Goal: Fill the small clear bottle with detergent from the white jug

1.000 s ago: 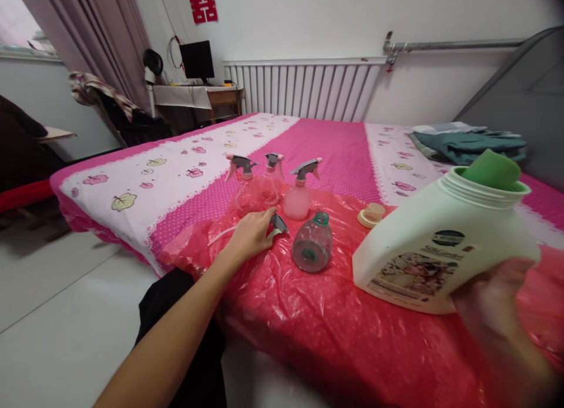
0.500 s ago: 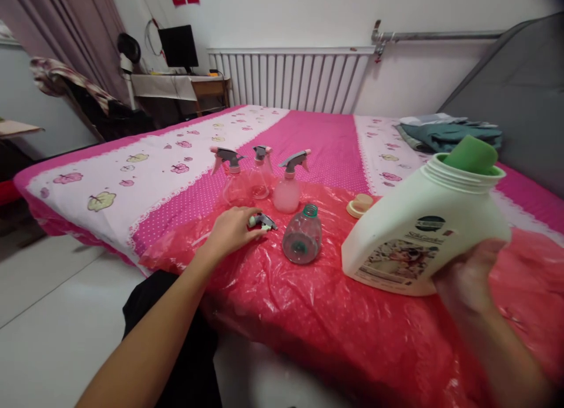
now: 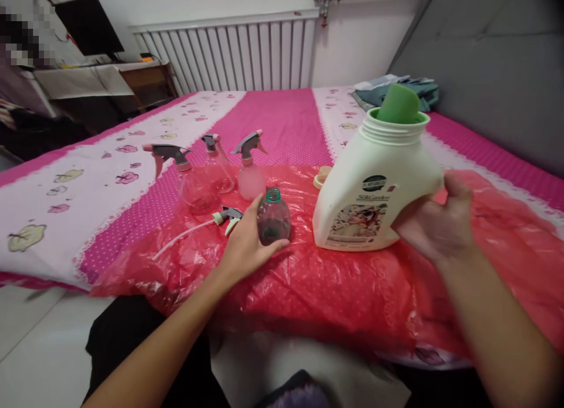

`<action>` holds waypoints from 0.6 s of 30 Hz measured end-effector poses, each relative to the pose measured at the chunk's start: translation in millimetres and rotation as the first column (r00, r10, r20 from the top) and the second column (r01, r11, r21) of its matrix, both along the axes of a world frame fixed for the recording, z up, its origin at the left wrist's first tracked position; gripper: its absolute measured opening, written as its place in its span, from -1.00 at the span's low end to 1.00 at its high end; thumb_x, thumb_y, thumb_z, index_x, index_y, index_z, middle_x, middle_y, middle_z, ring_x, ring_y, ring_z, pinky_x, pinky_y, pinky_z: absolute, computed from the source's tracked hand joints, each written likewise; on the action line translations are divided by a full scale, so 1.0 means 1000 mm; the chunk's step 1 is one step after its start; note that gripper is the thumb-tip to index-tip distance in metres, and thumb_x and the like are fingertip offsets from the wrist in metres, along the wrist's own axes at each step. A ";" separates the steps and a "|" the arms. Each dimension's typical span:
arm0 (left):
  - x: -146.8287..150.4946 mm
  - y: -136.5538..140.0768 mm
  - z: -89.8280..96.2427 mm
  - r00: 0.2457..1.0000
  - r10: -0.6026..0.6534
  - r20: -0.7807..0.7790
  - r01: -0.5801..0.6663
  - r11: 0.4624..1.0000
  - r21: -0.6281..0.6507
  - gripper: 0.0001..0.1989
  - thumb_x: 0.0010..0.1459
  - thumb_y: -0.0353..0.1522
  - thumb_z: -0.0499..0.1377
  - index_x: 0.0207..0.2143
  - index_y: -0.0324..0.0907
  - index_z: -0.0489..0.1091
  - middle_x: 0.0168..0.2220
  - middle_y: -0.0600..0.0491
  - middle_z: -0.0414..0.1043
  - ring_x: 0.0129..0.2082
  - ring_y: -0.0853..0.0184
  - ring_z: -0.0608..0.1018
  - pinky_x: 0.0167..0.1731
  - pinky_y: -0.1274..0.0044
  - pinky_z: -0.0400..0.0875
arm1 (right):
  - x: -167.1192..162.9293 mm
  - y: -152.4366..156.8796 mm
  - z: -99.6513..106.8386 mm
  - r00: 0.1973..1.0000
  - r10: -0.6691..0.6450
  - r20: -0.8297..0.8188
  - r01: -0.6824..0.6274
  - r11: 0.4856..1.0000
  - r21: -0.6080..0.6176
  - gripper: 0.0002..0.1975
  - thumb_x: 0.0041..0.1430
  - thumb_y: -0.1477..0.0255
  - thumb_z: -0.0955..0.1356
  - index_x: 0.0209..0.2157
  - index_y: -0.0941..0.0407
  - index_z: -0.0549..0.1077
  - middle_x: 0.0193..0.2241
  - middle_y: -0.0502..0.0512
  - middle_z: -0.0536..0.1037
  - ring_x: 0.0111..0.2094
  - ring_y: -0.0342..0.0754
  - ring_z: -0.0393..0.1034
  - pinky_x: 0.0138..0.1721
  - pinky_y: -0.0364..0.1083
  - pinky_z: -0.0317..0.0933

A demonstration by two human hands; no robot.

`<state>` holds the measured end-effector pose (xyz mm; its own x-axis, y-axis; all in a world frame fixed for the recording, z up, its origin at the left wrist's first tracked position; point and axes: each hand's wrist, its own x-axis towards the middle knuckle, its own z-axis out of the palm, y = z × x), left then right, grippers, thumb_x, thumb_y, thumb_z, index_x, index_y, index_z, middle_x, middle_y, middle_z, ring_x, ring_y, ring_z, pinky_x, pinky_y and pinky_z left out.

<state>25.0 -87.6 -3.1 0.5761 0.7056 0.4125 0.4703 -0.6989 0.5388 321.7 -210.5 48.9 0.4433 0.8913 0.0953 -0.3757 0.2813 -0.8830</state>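
Observation:
My right hand (image 3: 436, 223) is closed around the handle side of a large cream plastic jug (image 3: 361, 184). A green scoop or cup (image 3: 399, 104) sits in the jug's open mouth. My left hand (image 3: 247, 243) is spread at the near left side of a clear bottle (image 3: 275, 217) with a green neck and no top. Its thumb and forefinger are apart on either side of the bottle; whether they touch it I cannot tell. Left of that hand lies a loose spray head (image 3: 227, 216) with a long tube. The jug looks nearly upright, its base at the red plastic sheet (image 3: 308, 302).
Three spray bottles with grey-and-pink heads stand behind: one left (image 3: 196, 187), one middle (image 3: 219, 170), one right (image 3: 251, 179) with cloudy liquid. A cream cap (image 3: 324, 176) lies behind the jug. Folded clothes (image 3: 418, 93) lie on the bed near the grey headboard (image 3: 497, 55).
My left hand has moved right, from the spray head to the clear bottle, and its fingers have spread. The jug has tipped more upright in my right hand. The view has shifted rightward.

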 end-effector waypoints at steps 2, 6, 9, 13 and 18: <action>0.002 0.000 -0.002 1.000 0.002 0.000 -0.002 0.999 0.034 -0.01 0.12 -0.13 0.36 0.45 -0.05 -0.10 0.37 -0.25 0.19 0.34 -0.08 0.35 0.29 0.05 0.26 | -0.001 0.001 -0.001 1.000 0.009 0.016 -0.010 1.000 0.018 -0.39 0.05 -0.18 0.28 -0.03 -0.10 0.57 0.21 0.02 0.50 0.35 0.18 0.22 0.32 0.21 0.21; 0.001 0.003 -0.002 0.999 -0.029 -0.040 0.032 0.997 0.064 -0.03 0.17 -0.13 0.33 0.45 -0.06 -0.14 0.38 -0.25 0.17 0.35 -0.06 0.32 0.31 0.07 0.25 | -0.005 0.008 -0.003 0.997 -0.034 0.067 0.031 0.999 0.042 -0.43 0.09 -0.13 0.32 -0.01 -0.11 0.57 0.19 0.02 0.51 0.35 0.12 0.21 0.33 0.14 0.20; 0.001 0.005 -0.002 0.996 -0.061 -0.065 0.067 0.994 0.092 -0.04 0.18 -0.13 0.32 0.45 -0.08 -0.16 0.37 -0.26 0.17 0.36 -0.06 0.31 0.32 0.06 0.24 | -0.008 0.011 -0.004 0.995 -0.056 0.087 0.050 0.996 0.068 -0.44 0.11 -0.14 0.32 -0.02 -0.11 0.56 0.16 0.01 0.53 0.35 0.11 0.21 0.33 0.12 0.19; 0.001 0.004 -0.001 0.995 -0.042 -0.093 0.053 0.991 0.120 -0.06 0.19 -0.14 0.31 0.44 -0.12 -0.15 0.35 -0.29 0.18 0.36 -0.08 0.31 0.31 0.06 0.25 | -0.010 0.005 -0.009 0.995 -0.095 0.041 0.092 0.993 0.071 -0.43 0.07 -0.18 0.30 -0.06 -0.12 0.56 0.16 0.00 0.54 0.35 0.14 0.22 0.33 0.17 0.20; 0.004 -0.001 0.003 0.991 -0.003 -0.137 0.019 0.993 0.118 -0.10 0.18 -0.17 0.31 0.41 -0.14 -0.10 0.28 -0.27 0.29 0.26 -0.06 0.43 0.21 0.11 0.37 | -0.012 -0.007 -0.015 0.988 -0.150 0.037 0.148 0.987 0.064 -0.34 0.02 -0.30 0.28 -0.07 -0.14 0.56 0.21 -0.01 0.49 0.38 0.17 0.16 0.34 0.21 0.19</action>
<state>29.1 -88.5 0.3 0.6404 0.6494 0.4101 0.5254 -0.7599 0.3828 309.9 -217.2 33.8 0.5651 0.8076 0.1685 -0.2885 0.3849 -0.8767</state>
